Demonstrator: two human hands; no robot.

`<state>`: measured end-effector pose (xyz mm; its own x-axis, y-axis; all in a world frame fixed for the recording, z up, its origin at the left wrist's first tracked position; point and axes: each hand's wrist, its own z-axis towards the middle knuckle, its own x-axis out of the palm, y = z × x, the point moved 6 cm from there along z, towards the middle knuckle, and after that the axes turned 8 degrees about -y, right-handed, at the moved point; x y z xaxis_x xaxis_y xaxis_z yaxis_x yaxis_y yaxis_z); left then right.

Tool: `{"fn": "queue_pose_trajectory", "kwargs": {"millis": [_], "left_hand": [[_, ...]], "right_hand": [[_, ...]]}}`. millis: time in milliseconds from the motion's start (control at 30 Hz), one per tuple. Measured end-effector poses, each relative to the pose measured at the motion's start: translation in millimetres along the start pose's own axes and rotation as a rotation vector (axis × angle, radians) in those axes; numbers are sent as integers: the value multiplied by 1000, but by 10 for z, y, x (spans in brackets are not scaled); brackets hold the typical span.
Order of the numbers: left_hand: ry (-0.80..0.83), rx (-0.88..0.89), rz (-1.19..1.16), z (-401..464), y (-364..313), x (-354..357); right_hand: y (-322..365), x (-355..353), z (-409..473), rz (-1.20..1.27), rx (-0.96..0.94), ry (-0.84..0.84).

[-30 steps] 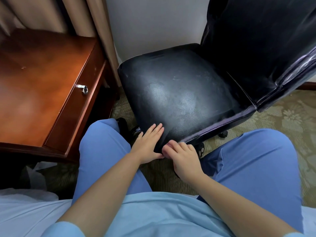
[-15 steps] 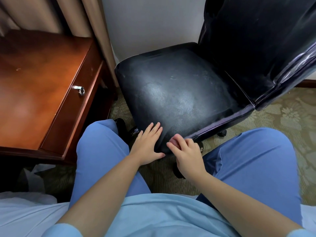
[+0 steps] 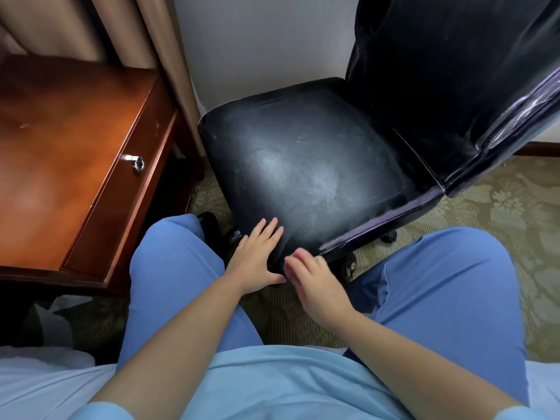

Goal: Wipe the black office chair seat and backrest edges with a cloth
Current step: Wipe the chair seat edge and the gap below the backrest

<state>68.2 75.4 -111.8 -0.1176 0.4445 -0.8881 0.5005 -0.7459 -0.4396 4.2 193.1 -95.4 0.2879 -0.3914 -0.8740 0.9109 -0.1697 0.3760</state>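
Observation:
The black office chair seat (image 3: pixel 309 165) fills the middle of the view, dusty and scuffed, with its backrest (image 3: pixel 448 86) rising at the upper right. My left hand (image 3: pixel 257 256) lies flat with straight fingers on the seat's near front corner. My right hand (image 3: pixel 315 280) is beside it at the seat's front edge, fingers loosely extended and slightly blurred, holding nothing that I can see. No cloth is in view.
A wooden desk (image 3: pixel 75 165) with a keyed drawer (image 3: pixel 138 162) stands to the left, close to the chair. Curtains (image 3: pixel 145 40) hang behind it. Patterned carpet (image 3: pixel 509 207) lies to the right. My knees in blue trousers flank the chair's casters (image 3: pixel 350 266).
My right hand has drawn back a little from the seat's front edge and opened its fingers. My left hand stays flat on the corner.

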Motion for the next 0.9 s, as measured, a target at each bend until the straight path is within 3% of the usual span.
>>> {"fn": "queue_pose_trajectory", "kwargs": {"millis": [67, 200, 267, 333, 467, 567, 633, 800, 900], "left_hand": [[15, -2, -14, -12, -9, -3], [42, -16, -90, -27, 8, -8], [44, -26, -144, -24, 23, -4], [44, -23, -169, -20, 33, 8], [28, -5, -255, -11, 72, 5], [27, -5, -295, -22, 96, 6], [26, -19, -323, -30, 104, 12], [4, -42, -341, -28, 102, 7], [-13, -32, -306, -29, 69, 0]], "right_hand": [[-22, 8, 20, -4, 5, -24], [-144, -129, 39, 75, 320, -179], [-150, -132, 24, 105, 391, -192], [-25, -70, 22, 58, 220, -155], [152, 273, -95, -10, -48, 101], [187, 295, -127, -100, -153, 113], [157, 130, -45, -75, -73, 17], [-310, -233, 11, 72, 499, -264], [-246, -244, 35, 46, 282, -205]]}}
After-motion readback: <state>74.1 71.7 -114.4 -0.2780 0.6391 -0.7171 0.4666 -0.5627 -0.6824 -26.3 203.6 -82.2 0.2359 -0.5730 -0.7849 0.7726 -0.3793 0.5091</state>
